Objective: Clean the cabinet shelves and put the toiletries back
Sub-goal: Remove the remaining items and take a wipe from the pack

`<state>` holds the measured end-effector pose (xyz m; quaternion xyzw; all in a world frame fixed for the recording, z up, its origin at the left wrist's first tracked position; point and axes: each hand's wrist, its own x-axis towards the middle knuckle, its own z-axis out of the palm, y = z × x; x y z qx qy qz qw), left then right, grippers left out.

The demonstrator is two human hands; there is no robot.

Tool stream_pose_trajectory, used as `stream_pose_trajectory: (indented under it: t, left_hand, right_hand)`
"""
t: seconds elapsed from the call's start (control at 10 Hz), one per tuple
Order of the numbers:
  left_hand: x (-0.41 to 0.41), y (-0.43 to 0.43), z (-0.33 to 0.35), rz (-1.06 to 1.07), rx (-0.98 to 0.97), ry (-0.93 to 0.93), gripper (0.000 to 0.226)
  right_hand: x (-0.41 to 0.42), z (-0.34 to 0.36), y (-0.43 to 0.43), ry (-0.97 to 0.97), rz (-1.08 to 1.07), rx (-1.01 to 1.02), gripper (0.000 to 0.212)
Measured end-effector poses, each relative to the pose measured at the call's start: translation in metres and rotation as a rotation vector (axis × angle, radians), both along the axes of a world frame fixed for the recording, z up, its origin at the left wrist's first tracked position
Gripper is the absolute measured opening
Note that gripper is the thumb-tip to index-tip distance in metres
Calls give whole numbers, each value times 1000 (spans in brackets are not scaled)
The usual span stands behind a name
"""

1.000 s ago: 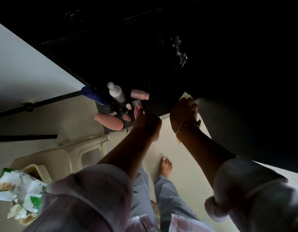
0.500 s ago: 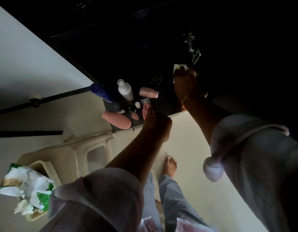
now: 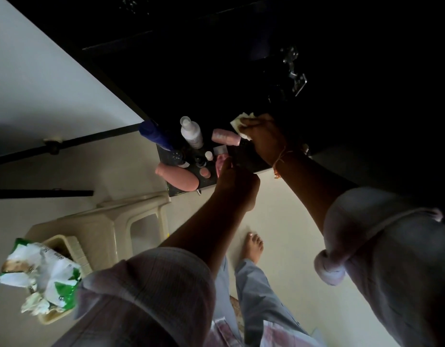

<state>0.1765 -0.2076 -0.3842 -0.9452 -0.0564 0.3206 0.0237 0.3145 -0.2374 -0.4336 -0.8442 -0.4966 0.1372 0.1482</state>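
Head view, dim light. Nearest the lens: rolled pale sleeves (image 3: 146, 284) on both forearms. Well to the left of the left forearm, a torn green-and-white wipes packet (image 3: 41, 271) sits on top of a cream basket (image 3: 59, 242), beside a cream plastic stool (image 3: 104, 224). Left hand (image 3: 235, 186): fingers curled, fingertips pinching a small pink tube (image 3: 219, 163) at the front of a dark shelf (image 3: 244, 159). Just left of that hand, toiletries crowd the shelf: a peach bottle (image 3: 179, 177) lying on its side, plus small caps and jars too dim to identify. Beyond them stand a blue bottle (image 3: 154, 135), a white bottle (image 3: 191, 132) and a pink jar (image 3: 225, 136). Right hand (image 3: 262, 140), farther in than the left and just right of the pink jar: clenched round a pale yellow cloth (image 3: 239, 122). Contact between cloth and dark surface cannot be told. String tied at that wrist. Beyond the right hand, a metal hinge (image 3: 295, 76) glints in the black cabinet interior; nothing else there is discernible.
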Motion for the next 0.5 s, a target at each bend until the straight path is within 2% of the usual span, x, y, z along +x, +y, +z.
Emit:
stream_pose_trajectory:
  t: [0.1,0.2,0.3,0.4,0.5]
  left_hand:
    - [2,0,1,-11,16,29,30]
    - [3,0,1,-28,14,12,28]
    - [5,1,-1,-20,-12,11,30]
    - [4,2,-3,-30,31,27,41]
    - [3,3,-2,-12,30,25,39]
  right_hand:
    - [10,9,-10,79,-153,-183,37]
    - [26,4,2,4,-216,-194,41]
    - [29,-5,26,113,-229,-99,82]
    - [12,2,33,130,-207,-121,33]
    - [1,-8,19,148,-316,85,25]
